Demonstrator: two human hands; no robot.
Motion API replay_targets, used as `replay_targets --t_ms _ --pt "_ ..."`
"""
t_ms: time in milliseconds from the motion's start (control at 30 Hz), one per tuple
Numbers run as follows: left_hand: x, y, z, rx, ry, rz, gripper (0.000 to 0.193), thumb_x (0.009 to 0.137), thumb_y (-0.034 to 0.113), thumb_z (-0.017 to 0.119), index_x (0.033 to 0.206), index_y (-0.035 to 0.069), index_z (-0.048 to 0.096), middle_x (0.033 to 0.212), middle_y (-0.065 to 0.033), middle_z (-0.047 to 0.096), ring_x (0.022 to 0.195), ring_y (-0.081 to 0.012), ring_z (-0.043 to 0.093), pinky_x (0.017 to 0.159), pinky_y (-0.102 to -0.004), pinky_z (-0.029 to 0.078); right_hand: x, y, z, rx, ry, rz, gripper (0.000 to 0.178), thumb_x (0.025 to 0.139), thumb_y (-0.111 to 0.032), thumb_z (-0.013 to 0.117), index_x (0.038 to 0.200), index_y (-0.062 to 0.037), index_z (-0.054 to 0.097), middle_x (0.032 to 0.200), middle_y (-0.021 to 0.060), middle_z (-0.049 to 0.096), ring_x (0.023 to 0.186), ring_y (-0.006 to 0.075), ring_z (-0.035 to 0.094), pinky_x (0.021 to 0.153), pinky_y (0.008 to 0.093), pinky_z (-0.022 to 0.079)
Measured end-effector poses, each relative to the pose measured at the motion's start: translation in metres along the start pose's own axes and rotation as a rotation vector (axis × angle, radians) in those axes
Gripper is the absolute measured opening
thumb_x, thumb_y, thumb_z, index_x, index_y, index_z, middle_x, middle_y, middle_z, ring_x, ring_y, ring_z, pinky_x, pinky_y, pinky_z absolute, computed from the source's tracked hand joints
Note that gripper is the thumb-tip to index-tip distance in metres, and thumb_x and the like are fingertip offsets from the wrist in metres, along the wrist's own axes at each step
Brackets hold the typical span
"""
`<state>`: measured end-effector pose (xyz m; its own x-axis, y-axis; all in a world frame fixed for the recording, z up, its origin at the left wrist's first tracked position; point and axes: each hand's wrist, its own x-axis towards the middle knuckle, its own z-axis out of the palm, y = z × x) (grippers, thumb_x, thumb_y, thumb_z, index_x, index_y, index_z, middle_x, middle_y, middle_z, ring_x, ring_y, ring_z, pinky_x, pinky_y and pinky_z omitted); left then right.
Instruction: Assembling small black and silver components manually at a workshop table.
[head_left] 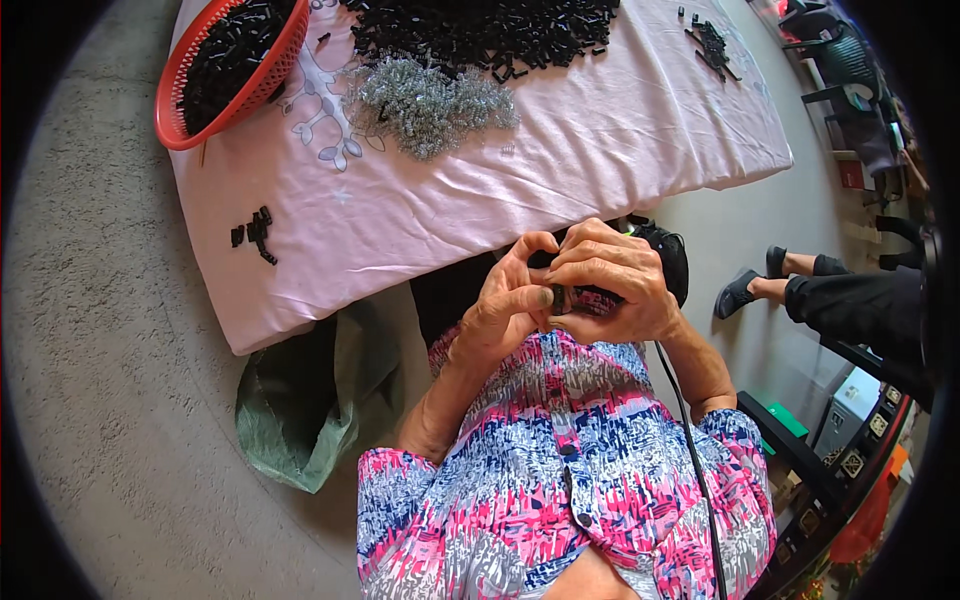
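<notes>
My left hand (pixel 508 298) and my right hand (pixel 622 283) meet just off the table's near edge, fingers bent in a pinch. Between the fingertips sits a small dark piece (pixel 558 299), mostly covered by them; its exact kind cannot be made out. Beyond the hands, on the pink cloth, lies a tangled heap of small silvery pieces (pixel 430 105) that look like springs. Behind it spreads a large pile of short black plastic pieces (pixel 480 30). A red plastic basket (pixel 172 110) at the far left holds more of these black pieces.
The pink cloth (pixel 600 150) covers the table. Small groups of black pieces lie at its left (pixel 257 235) and far right (pixel 712 50). An open green woven sack (pixel 290 420) stands below the near edge. Another person's legs (pixel 840 300) show at the right.
</notes>
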<state>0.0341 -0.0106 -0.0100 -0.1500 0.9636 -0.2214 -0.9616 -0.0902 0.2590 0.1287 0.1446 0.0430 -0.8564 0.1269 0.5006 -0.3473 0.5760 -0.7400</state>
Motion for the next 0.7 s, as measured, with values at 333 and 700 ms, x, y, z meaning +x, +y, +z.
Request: replay_targets --t_ms 333,700 --pt "0.002 -0.004 0.009 -0.040 -0.016 0.034 0.073 0.074 0.011 0.080 0.133 0.000 0.038 0.107 -0.0096 0.059 0.094 -0.0161 0.063 0.086 -0.0282 0.053 -0.002 -0.002 0.002 -0.024 0.011 -0.009 0.036 0.056 -0.004 0.079 0.089 -0.0013 0.066 0.081 0.0096 0.063 0.082 0.0284 0.065 0.072 0.0380 0.056" --pt "0.003 -0.006 -0.002 -0.044 -0.086 0.023 0.079 0.074 0.010 0.079 0.137 -0.001 0.034 0.115 -0.0134 0.060 0.104 -0.0201 0.064 0.093 -0.0319 0.053 0.000 -0.006 0.005 -0.004 0.012 -0.045 0.032 0.062 -0.002 0.080 0.090 -0.0024 0.066 0.087 0.0080 0.065 0.091 0.0287 0.065 0.078 0.0406 0.055"
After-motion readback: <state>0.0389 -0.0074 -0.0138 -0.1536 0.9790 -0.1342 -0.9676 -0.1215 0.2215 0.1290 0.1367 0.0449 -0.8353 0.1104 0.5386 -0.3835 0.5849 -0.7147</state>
